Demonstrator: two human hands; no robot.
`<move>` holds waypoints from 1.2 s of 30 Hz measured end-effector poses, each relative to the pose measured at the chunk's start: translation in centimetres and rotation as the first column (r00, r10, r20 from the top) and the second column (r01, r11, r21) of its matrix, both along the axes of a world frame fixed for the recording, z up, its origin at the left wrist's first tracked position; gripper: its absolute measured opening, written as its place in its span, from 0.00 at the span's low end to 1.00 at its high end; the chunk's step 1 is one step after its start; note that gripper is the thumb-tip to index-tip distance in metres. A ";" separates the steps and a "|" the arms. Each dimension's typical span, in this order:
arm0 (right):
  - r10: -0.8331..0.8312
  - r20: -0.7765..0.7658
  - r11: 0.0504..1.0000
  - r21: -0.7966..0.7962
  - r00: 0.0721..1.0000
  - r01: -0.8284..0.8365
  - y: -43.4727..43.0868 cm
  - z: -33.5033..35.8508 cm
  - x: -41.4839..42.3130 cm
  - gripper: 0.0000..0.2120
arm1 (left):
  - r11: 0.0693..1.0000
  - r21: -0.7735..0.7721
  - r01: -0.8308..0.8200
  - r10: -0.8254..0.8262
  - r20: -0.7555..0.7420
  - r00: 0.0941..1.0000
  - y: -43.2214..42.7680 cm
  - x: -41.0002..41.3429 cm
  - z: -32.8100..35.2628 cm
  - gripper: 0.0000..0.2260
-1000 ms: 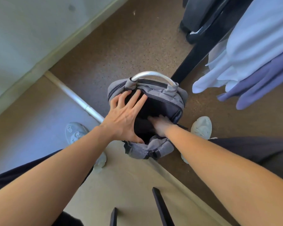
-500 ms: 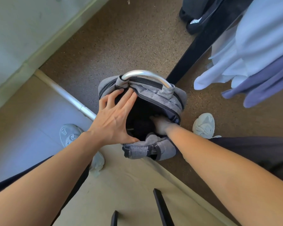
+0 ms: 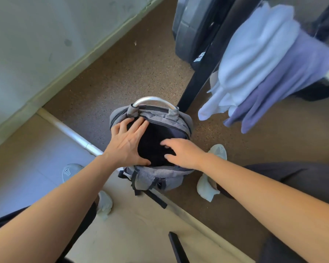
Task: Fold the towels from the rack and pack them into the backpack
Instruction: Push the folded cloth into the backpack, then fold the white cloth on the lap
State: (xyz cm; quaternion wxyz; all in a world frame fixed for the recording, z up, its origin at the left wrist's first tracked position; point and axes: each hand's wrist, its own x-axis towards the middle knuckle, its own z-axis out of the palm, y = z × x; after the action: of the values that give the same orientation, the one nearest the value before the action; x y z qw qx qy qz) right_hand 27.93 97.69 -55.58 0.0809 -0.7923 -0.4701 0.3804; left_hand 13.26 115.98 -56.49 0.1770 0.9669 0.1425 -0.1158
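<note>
A grey backpack [image 3: 156,179] with a silver handle [image 3: 153,100] stands unzipped on the floor between my feet. Its inside [image 3: 153,141] is dark, and I cannot make out what lies in it. My left hand [image 3: 127,145] rests on the left rim of the opening with fingers spread and straight. My right hand [image 3: 183,153] hovers over the opening's right side, fingers loosely bent and holding nothing. A white towel [image 3: 251,59] and a purple towel [image 3: 285,82] hang over the rack at the upper right.
The rack's black leg [image 3: 203,73] stands right behind the backpack. A dark bag [image 3: 190,29] leans at the top. A metal floor strip [image 3: 72,134] runs diagonally at the left, below a pale wall. My pale shoes [image 3: 219,151] [image 3: 70,172] flank the backpack.
My right hand has come up out of the backpack and now sits over the opening. My left hand stays on the rim. The view has tilted up toward the rack.
</note>
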 end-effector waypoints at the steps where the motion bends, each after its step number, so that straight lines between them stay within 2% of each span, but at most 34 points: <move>1: -0.012 0.008 1.000 0.025 1.000 0.012 -0.6 1.5 -0.2 0.24 | 1.000 0.003 -0.010 0.010 0.000 1.000 -0.1 0.1 0.1 0.59; 7: -0.074 0.066 0.978 0.198 0.995 0.059 -4.2 8.7 -0.6 0.20 | 0.993 0.014 -0.116 0.115 0.051 0.992 -1.4 0.8 1.0 0.40; 10: -0.290 -0.009 0.897 0.346 0.957 0.275 -5.6 10.6 -0.2 0.16 | 0.974 -0.108 -0.199 0.212 0.127 0.969 -2.5 1.3 2.0 0.28; 12: -0.482 -0.108 0.760 0.443 0.869 0.476 -5.7 11.3 0.8 0.13 | 0.934 -0.276 -0.229 0.276 0.146 0.950 -3.6 1.8 3.0 0.19; 14: -0.625 -0.198 0.602 0.494 0.755 0.627 -5.2 11.7 2.3 0.08 | 0.842 -0.482 -0.241 0.339 0.128 0.932 -4.9 2.2 4.1 0.11; 17: -0.768 -0.378 0.303 0.497 0.517 0.813 -4.7 12.1 5.0 0.03 | 0.675 -0.683 -0.279 0.438 0.066 0.896 -7.5 3.7 6.2 0.06; 20: -0.845 -0.449 0.019 0.517 0.290 0.856 -5.1 12.1 7.7 0.05 | 0.545 -0.777 -0.316 0.536 0.032 0.844 -9.6 6.7 8.8 0.03; 22: -0.856 -0.453 -0.074 0.584 0.249 0.808 -5.7 12.8 9.4 0.07 | 0.477 -0.812 -0.336 0.583 0.006 0.812 -10.6 9.5 10.6 0.04; 24: -0.879 -0.358 -0.059 0.736 0.314 0.675 -6.3 13.8 11.2 0.08 | 0.358 -0.862 -0.359 0.636 -0.056 0.770 -11.4 12.6 12.0 0.05; 25: -0.902 -0.268 -0.021 0.810 0.339 0.586 -6.7 14.4 12.0 0.09 | 0.295 -0.881 -0.371 0.665 -0.089 0.741 -11.7 14.1 12.4 0.06; 27: -0.940 -0.077 0.087 0.888 0.331 0.452 -7.4 15.0 13.4 0.11 | 0.209 -0.893 -0.400 0.711 -0.142 0.689 -12.5 17.0 13.3 0.11; 29: -0.940 0.061 0.211 0.879 0.337 0.428 -7.9 15.0 14.3 0.16 | 0.096 -0.887 -0.451 0.721 -0.251 0.646 -13.1 19.5 13.9 0.18; 32: -0.905 0.164 0.345 0.824 0.393 0.449 -8.2 14.3 14.5 0.21 | -0.130 -0.888 -0.440 0.653 -0.411 0.636 -13.4 22.1 14.8 0.13; 33: -0.898 0.186 0.367 0.815 0.398 0.448 -8.3 14.1 14.6 0.22 | -0.159 -0.893 -0.421 0.643 -0.417 0.642 -13.5 22.8 14.9 0.13; 36: -0.884 0.234 0.415 0.791 0.405 0.450 -8.6 13.9 14.9 0.26 | -0.155 -0.918 -0.365 0.693 -0.364 0.623 -13.0 23.4 15.4 0.18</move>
State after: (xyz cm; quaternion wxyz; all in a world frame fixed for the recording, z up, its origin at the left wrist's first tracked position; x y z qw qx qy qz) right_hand 42.82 89.10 -41.65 0.3279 -0.9154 -0.1719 -0.1582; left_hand 36.62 102.97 -41.14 0.7946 0.4594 0.3955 0.0332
